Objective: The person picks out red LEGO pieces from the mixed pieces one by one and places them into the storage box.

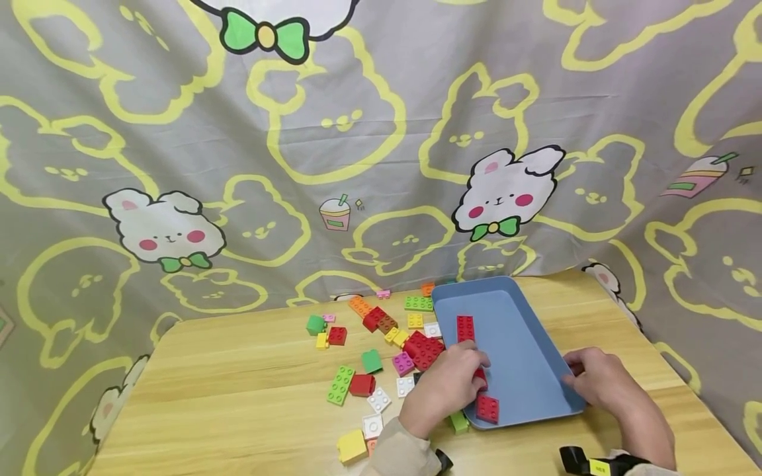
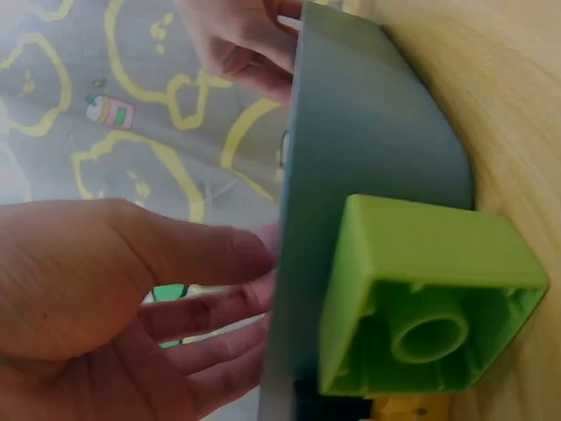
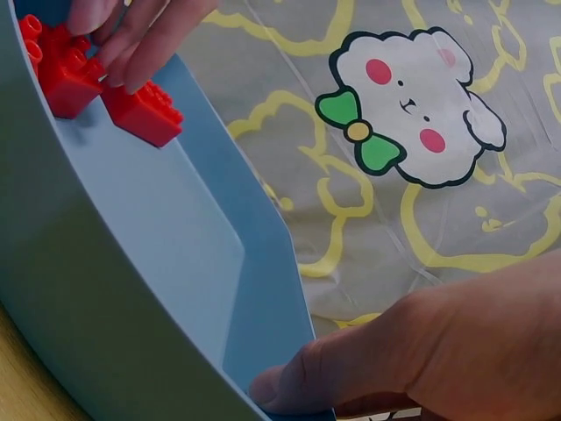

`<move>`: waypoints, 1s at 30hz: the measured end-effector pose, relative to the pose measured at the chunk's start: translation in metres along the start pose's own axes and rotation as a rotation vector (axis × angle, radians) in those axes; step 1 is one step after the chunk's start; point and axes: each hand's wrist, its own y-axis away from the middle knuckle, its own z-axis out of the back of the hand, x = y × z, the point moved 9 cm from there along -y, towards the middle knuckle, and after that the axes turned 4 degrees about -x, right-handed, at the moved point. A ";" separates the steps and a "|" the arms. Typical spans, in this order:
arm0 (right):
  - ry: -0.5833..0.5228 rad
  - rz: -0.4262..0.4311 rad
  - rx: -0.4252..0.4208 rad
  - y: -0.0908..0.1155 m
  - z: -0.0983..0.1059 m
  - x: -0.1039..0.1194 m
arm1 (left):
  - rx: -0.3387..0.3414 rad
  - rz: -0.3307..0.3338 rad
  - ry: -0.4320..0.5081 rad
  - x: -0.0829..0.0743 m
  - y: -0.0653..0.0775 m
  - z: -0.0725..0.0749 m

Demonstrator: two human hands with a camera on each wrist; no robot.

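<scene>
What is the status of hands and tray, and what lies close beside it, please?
Left hand over tray, at red bricks inside. Right hand grips tray's right rim. Green brick by near left corner, loose bricks along left side.

One blue tray [image 1: 518, 370], three red bricks [image 1: 487, 410] inside

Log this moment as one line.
left hand: at red bricks in blue tray | right hand: gripping tray rim | loose bricks: mostly left of tray
</scene>
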 end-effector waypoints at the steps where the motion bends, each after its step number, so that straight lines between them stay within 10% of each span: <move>1: -0.005 0.001 -0.001 0.000 -0.001 0.000 | -0.002 0.007 0.031 0.002 0.002 0.002; 15: -0.012 -0.007 -0.003 0.001 0.000 -0.003 | -0.162 0.098 0.195 0.048 0.021 0.053; 30: -0.016 -0.013 0.007 0.001 -0.001 -0.003 | -0.130 0.249 0.162 0.096 0.026 0.039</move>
